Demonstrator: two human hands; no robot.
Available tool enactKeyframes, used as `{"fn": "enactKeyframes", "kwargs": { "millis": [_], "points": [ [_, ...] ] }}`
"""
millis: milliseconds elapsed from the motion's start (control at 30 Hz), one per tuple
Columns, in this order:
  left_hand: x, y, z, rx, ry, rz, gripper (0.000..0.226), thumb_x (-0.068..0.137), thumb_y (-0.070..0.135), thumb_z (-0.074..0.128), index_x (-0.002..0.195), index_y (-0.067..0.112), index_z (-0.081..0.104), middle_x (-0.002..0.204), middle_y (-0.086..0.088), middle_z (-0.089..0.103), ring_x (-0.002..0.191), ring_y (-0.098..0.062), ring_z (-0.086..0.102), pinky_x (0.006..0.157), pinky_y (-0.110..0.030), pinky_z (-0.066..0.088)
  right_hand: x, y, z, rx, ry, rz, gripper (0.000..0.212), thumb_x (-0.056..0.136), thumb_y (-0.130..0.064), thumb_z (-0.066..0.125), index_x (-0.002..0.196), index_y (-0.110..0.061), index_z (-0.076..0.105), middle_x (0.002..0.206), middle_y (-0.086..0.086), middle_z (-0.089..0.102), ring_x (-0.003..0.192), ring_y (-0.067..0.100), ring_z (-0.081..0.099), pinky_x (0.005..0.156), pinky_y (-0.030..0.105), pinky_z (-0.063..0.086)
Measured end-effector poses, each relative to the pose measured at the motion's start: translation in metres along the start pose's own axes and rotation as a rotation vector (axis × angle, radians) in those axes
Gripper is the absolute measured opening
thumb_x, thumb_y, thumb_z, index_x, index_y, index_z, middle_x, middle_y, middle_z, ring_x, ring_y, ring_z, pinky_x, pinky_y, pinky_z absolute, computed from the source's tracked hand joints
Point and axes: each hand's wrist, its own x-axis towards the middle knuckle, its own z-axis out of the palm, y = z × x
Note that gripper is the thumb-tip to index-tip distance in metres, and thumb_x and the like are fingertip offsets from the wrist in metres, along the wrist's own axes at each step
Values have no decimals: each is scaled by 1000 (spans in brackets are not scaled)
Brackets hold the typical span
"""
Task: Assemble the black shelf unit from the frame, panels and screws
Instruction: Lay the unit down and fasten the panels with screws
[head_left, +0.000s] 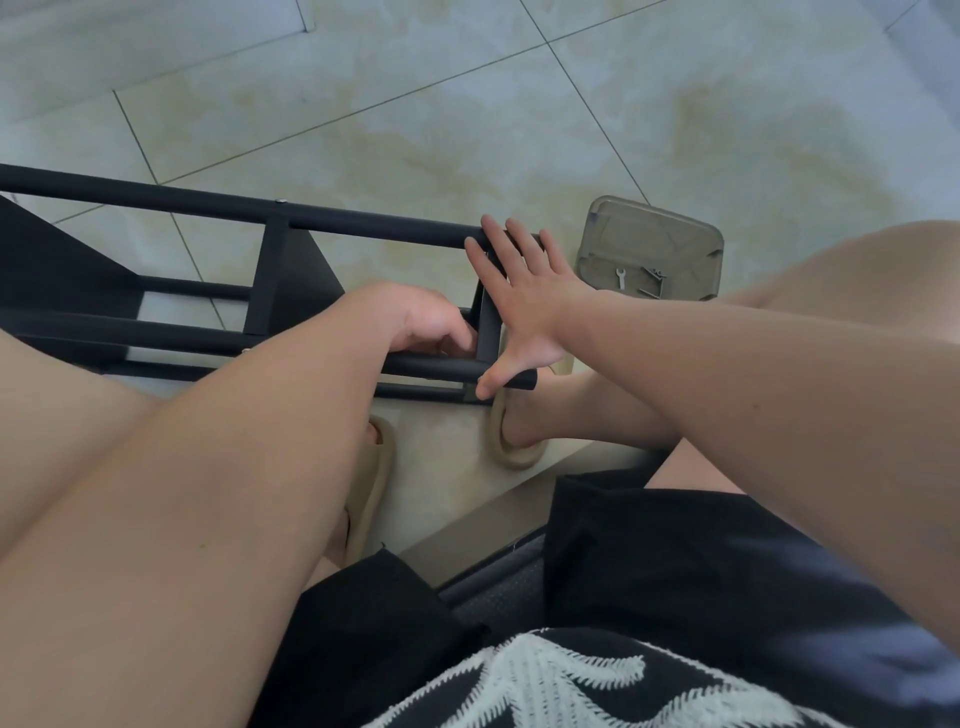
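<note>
Black metal tube shelf frame (156, 332) lying on its side on pale tiled floor (415, 104), filling 9 o'clock half of view, w/ black flat panels (306, 270) set between tubes. Right hand (524, 306) spread wide open across frame's end at centre: straight fingers (493, 244) resting on upper tube, thumb touching tip of lower tube toward 6 o'clock; holding nothing. Left hand (421, 322) just beside it at 9 o'clock, inside frame's end bay, fingers curled down against lower tube; can't tell if gripping anything. End crossbar between the hands. Clear greyish plastic tray (675, 234) on floor at 2 o'clock of right hand, near but apart from frame, w/ small silver spanner (620, 275) & few screws (652, 278) inside. Beige slippers (519, 452) at 6 o'clock of frame's end.
</note>
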Motion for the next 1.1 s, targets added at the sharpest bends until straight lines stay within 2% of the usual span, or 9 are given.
{"fn": "enactKeyframes", "kwargs": {
  "millis": [167, 300, 433, 567, 633, 733, 867, 1000, 1100],
  "points": [
    [2, 2, 2, 33, 93, -7, 36, 86, 21, 68, 117, 2, 71, 115, -14, 72, 109, -31, 65, 109, -45, 44, 0, 0, -2, 4, -14, 0, 167, 39, -103, 54, 156, -13, -24, 162, 15, -31, 150, 38, -25, 122, 57, -8],
    [3, 1, 1, 27, 84, -15, 36, 85, 17, 66, 117, 1, 70, 114, -21, 69, 93, -29, 60, 109, -49, 42, 0, 0, -2, 5, -16, -3, 167, 39, -103, 53, 156, -13, -24, 162, 15, -31, 150, 38, -25, 122, 57, -8],
    [2, -1, -1, -1, 49, 2, 41, 80, 14, 64, 119, 3, 70, 126, -25, 64, 98, -29, 58, 113, -54, 38, 1, 1, 0, 2, -14, -4, 167, 39, -104, 53, 156, -13, -25, 162, 15, -32, 150, 38, -26, 122, 57, -8],
    [3, -1, 1, 18, 70, 10, 37, 82, 23, 70, 115, 4, 72, 115, -15, 72, 115, -32, 64, 111, -49, 41, 1, 1, 1, 0, 1, -4, 167, 39, -103, 53, 156, -13, -24, 162, 16, -30, 150, 39, -25, 122, 57, -8],
    [5, 0, 1, 51, 115, 9, 37, 84, 23, 69, 116, 5, 72, 120, -13, 71, 116, -30, 63, 111, -46, 42, 1, 1, 2, 3, 6, -4, 167, 39, -103, 53, 156, -13, -24, 162, 15, -30, 150, 39, -24, 122, 57, -9],
    [5, 1, 1, 72, 128, 2, 37, 84, 21, 67, 116, 4, 71, 117, -15, 71, 106, -30, 64, 107, -43, 45, 2, 1, 2, -1, 3, -2, 167, 38, -104, 51, 156, -13, -24, 162, 15, -31, 150, 38, -25, 122, 57, -9],
    [3, 0, -1, 13, 88, 5, 35, 84, 11, 62, 117, 0, 69, 93, -13, 63, 86, -27, 54, 86, -38, 44, 3, 2, 2, -2, 3, -4, 167, 37, -104, 49, 156, -13, -24, 162, 16, -31, 150, 38, -25, 122, 56, -10],
    [5, -2, -1, -21, 52, 13, 36, 85, 15, 64, 117, -1, 69, 97, -10, 68, 94, -29, 59, 95, -40, 44, 3, 2, 3, 2, 10, -4, 167, 37, -104, 50, 156, -13, -24, 162, 15, -30, 150, 39, -24, 122, 57, -9],
    [7, -1, 0, 16, 92, 22, 32, 86, 21, 69, 115, 7, 73, 114, -9, 73, 113, -28, 64, 109, -43, 43, 3, 2, 3, 3, 12, -4, 167, 38, -104, 51, 156, -13, -23, 162, 15, -30, 150, 39, -24, 122, 57, -9]
  ]
}}
